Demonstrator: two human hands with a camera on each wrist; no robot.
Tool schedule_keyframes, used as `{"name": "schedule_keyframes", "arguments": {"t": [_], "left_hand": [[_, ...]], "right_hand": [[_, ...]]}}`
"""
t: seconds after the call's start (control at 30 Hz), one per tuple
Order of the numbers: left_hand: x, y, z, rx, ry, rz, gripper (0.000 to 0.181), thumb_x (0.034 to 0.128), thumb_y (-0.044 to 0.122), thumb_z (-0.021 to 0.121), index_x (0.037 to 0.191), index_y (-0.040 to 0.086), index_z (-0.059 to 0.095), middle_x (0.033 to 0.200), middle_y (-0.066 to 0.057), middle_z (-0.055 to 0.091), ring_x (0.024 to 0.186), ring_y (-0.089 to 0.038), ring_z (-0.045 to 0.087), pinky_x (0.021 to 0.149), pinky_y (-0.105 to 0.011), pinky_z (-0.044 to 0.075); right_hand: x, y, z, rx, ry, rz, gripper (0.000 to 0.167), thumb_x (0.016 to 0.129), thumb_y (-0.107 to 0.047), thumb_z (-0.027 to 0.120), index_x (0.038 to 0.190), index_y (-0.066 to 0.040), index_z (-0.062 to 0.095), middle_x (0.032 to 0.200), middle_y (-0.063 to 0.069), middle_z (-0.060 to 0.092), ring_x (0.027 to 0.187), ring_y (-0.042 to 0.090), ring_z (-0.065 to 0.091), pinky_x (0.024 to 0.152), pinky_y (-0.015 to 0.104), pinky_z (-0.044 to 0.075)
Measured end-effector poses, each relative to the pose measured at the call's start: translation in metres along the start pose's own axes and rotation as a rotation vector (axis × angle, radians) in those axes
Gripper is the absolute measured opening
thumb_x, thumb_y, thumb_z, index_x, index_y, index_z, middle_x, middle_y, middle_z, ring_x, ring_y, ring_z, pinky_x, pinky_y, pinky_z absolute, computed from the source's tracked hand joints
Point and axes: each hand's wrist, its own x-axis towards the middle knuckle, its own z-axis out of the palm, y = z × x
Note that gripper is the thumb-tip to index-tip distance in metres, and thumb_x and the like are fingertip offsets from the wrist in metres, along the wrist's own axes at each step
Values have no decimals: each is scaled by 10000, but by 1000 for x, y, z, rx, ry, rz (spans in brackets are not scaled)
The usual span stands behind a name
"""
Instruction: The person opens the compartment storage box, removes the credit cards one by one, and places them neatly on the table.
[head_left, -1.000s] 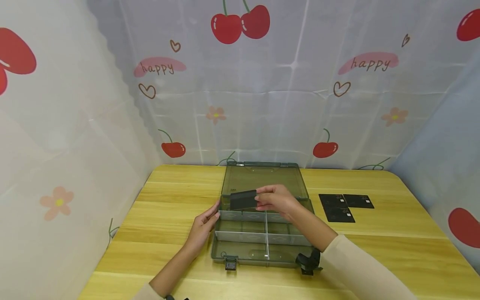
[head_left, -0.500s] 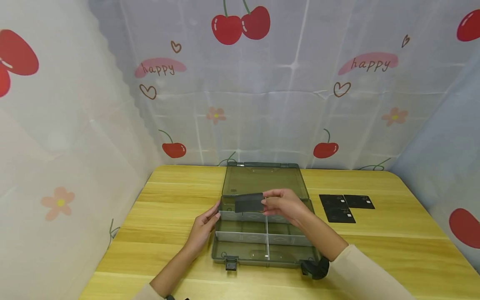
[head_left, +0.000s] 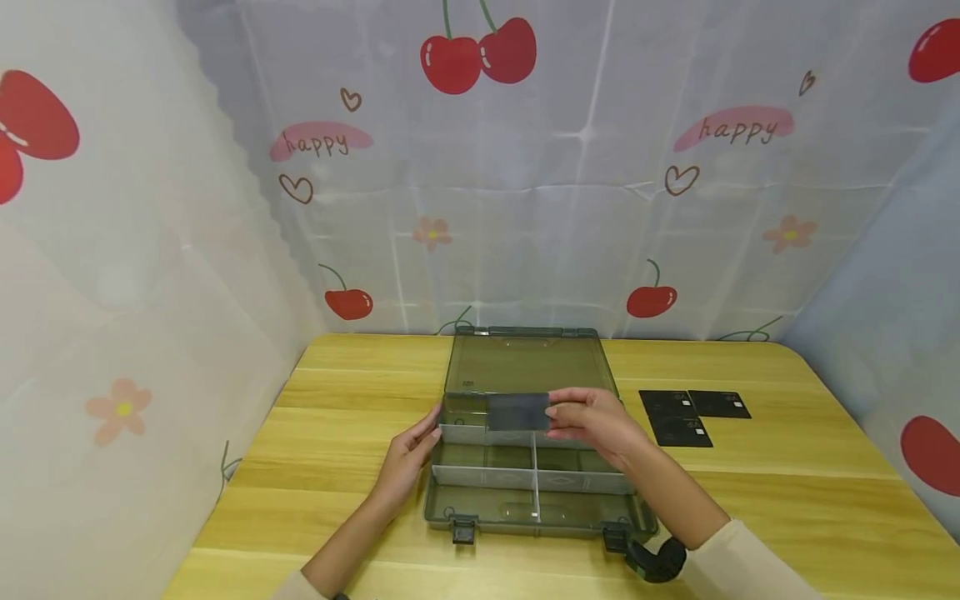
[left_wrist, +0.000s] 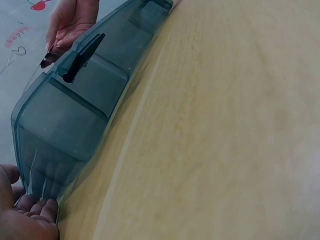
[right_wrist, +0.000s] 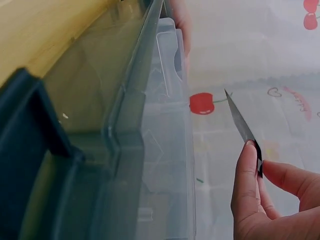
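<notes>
In the head view, my right hand point(head_left: 600, 423) pinches one end of a black card point(head_left: 517, 412) above the back row of a smoky-green plastic compartment box point(head_left: 536, 528). The right wrist view shows this card point(right_wrist: 243, 123) nearly edge-on, between thumb point(right_wrist: 285, 175) and fingers. My left hand point(head_left: 408, 452) holds the box's left side near the back. Its fingers point(left_wrist: 37, 207) curl against the box's lower corner in the left wrist view. The box stands open, its lid point(head_left: 532, 360) laid back. Pale dividers point(head_left: 487, 477) split the tray into several compartments.
To the right of the box, 3 black cards point(head_left: 681, 430) marked VIP lie on the wooden table point(head_left: 787, 517). Two latches point(head_left: 463, 531) hang from the box's front edge. A cherry-print cloth point(head_left: 517, 208) surrounds the table at the back and sides.
My right hand has shifted rightward and slightly toward me, carrying the black card along the back compartments. The left hand keeps its place on the box.
</notes>
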Motion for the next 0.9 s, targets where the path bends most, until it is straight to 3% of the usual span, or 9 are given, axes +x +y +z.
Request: {"name": "schedule_keyframes", "arguments": {"t": [0.23, 0.43, 0.77, 0.9], "left_hand": [[-1, -2, 0, 9, 0, 12, 503, 1055, 258, 571, 1529, 130, 460, 1598, 2, 377, 1486, -238, 313, 1175, -382, 288], [1, -1, 0, -1, 0, 4, 498, 1056, 250, 571, 1528, 135, 462, 1598, 10, 378, 1488, -224, 308, 1177, -377, 285], [2, -3, 0, -11, -5, 10, 509, 1052, 261, 576, 1526, 114, 464, 1605, -23, 367, 1501, -249, 275, 1191, -441, 260], [1, -2, -1, -13, -4, 8, 508, 1051, 252, 578, 1525, 108, 466, 1604, -25, 368, 1501, -250, 274, 1189, -432, 259]], "right_hand": [[-8, 0, -9, 53, 2, -9, 468, 971, -26, 643, 1365, 172, 486, 1086, 165, 628, 872, 225, 711, 837, 357, 613], [-17, 0, -18, 75, 15, -17, 504, 984, -21, 631, 1412, 174, 449, 1098, 123, 631, 879, 213, 719, 845, 353, 610], [-31, 1, -36, 45, 125, -20, 561, 991, -96, 661, 1458, 125, 443, 1311, 163, 563, 979, 185, 696, 891, 355, 594], [-35, 0, -46, 49, 156, -30, 555, 990, -106, 665, 1447, 123, 448, 1182, 94, 634, 904, 164, 692, 870, 341, 601]]}}
